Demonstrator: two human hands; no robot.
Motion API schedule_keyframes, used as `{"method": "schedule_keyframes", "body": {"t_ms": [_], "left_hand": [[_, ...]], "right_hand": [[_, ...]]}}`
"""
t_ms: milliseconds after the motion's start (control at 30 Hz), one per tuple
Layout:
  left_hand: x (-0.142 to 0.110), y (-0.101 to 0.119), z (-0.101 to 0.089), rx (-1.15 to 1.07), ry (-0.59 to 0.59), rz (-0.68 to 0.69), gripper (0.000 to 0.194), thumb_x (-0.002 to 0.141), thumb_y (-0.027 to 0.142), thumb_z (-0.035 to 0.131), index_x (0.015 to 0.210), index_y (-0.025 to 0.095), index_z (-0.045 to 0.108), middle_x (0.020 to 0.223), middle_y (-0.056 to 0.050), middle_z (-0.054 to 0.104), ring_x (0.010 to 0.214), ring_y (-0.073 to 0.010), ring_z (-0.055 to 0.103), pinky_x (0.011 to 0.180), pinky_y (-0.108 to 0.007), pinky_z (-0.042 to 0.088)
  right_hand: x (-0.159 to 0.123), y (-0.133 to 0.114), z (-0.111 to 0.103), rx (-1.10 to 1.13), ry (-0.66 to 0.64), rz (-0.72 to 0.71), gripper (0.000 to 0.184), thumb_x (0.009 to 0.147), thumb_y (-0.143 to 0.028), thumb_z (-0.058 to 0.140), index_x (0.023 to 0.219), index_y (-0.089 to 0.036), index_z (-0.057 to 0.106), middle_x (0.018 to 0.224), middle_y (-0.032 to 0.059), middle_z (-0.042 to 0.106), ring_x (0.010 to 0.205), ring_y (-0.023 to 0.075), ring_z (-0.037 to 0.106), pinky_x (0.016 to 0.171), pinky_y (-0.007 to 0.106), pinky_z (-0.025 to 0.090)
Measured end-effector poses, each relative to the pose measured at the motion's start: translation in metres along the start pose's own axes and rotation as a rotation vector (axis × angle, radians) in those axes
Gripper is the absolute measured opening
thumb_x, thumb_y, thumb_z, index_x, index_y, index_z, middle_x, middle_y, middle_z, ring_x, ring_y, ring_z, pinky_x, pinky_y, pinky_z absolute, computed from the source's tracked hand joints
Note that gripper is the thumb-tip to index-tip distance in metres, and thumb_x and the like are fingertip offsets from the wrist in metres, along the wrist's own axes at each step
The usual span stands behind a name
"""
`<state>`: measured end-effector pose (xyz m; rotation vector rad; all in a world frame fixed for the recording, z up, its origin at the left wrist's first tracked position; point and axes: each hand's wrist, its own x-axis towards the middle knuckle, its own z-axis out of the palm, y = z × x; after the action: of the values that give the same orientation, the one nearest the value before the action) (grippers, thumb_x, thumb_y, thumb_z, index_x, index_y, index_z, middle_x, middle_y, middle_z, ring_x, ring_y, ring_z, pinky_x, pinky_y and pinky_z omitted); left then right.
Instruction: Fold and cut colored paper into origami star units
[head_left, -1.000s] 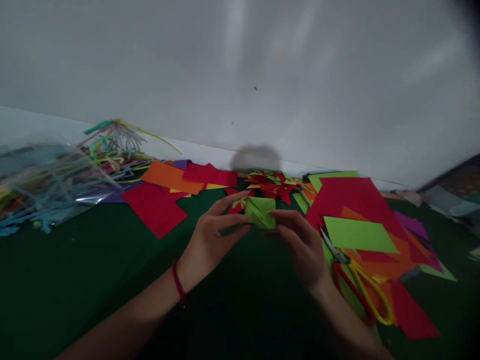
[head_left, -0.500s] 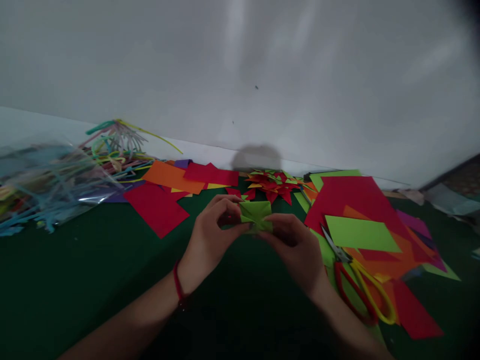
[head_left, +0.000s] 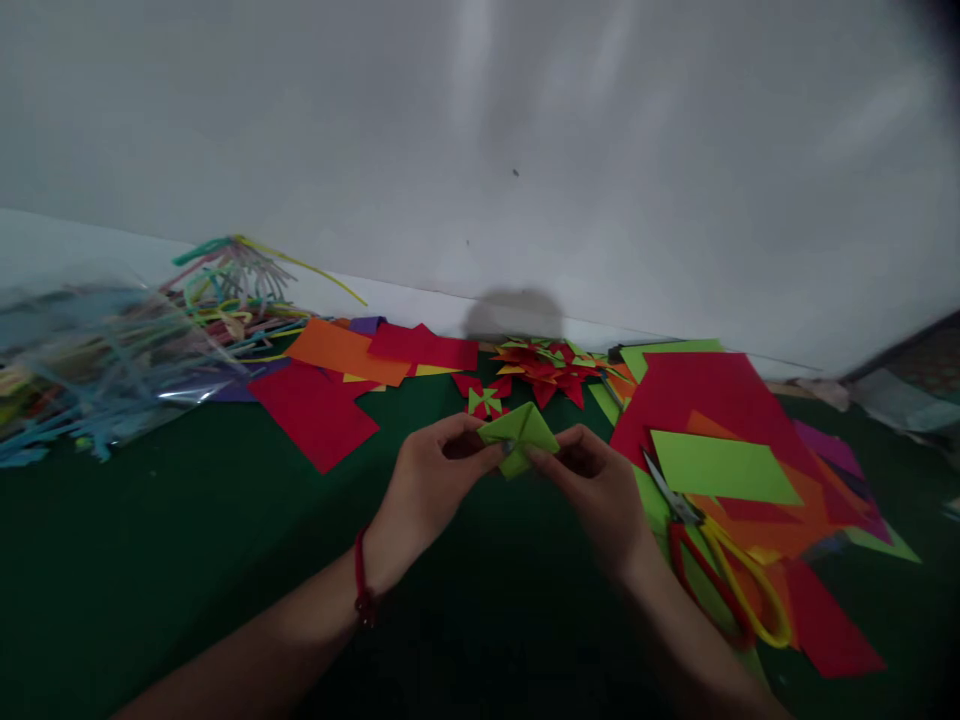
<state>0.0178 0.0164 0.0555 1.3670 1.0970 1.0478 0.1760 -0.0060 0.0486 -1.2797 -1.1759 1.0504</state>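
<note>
A small folded piece of light green paper is held up between both hands, one corner pointing away from me. My left hand pinches its left side between thumb and fingers. On the right side, my right hand grips it the same way, with the thumb on the near face. Just beyond the paper lies a small red and green folded paper piece. Behind that sits a pile of red, orange and green pointed paper shapes.
Scissors with red and yellow handles lie to the right, beside stacked coloured paper sheets. At left, a clear plastic bag holds pastel strips. Red and orange paper lies on the dark green tabletop, against a pale wall.
The green paper has turned from square-on to corner-up in my fingers. Both hands have shifted slightly, and the small red and green piece behind them shows more fully.
</note>
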Motion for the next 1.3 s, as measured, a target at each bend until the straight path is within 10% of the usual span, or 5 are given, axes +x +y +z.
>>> {"method": "schedule_keyframes", "body": {"t_ms": [267, 500, 1300], "left_hand": [[0.0058, 0.0, -0.0043, -0.039, -0.055, -0.085, 0.01, 0.071, 0.025, 0.063, 0.074, 0.016, 0.061, 0.064, 0.0, 0.066, 0.061, -0.0128, 0.064, 0.06, -0.022, 0.051], [0.0049, -0.0019, -0.0053, -0.084, -0.095, -0.065, 0.013, 0.075, 0.026, 0.059, 0.079, 0.015, 0.064, 0.075, -0.002, 0.069, 0.07, -0.0148, 0.065, 0.068, -0.025, 0.052], [0.0059, 0.0002, -0.0066, -0.16, -0.101, -0.021, 0.015, 0.081, 0.026, 0.052, 0.086, 0.018, 0.063, 0.08, 0.0, 0.07, 0.068, -0.0137, 0.066, 0.07, -0.025, 0.054]], "right_hand": [[-0.0006, -0.0006, -0.0026, -0.131, 0.035, -0.048, 0.022, 0.066, -0.034, 0.067, 0.063, -0.018, 0.053, 0.056, -0.0026, 0.055, 0.052, 0.0098, 0.05, 0.045, 0.021, 0.038], [-0.0022, 0.0016, 0.0044, -0.12, 0.135, -0.204, 0.032, 0.071, -0.027, 0.065, 0.1, -0.024, 0.051, 0.064, -0.0057, 0.056, 0.057, 0.0103, 0.055, 0.054, 0.023, 0.045], [-0.0017, -0.0031, -0.005, -0.476, -0.016, -0.435, 0.011, 0.071, -0.025, 0.065, 0.074, -0.02, 0.056, 0.1, 0.0036, 0.049, 0.079, 0.0142, 0.058, 0.061, 0.025, 0.052]]}}
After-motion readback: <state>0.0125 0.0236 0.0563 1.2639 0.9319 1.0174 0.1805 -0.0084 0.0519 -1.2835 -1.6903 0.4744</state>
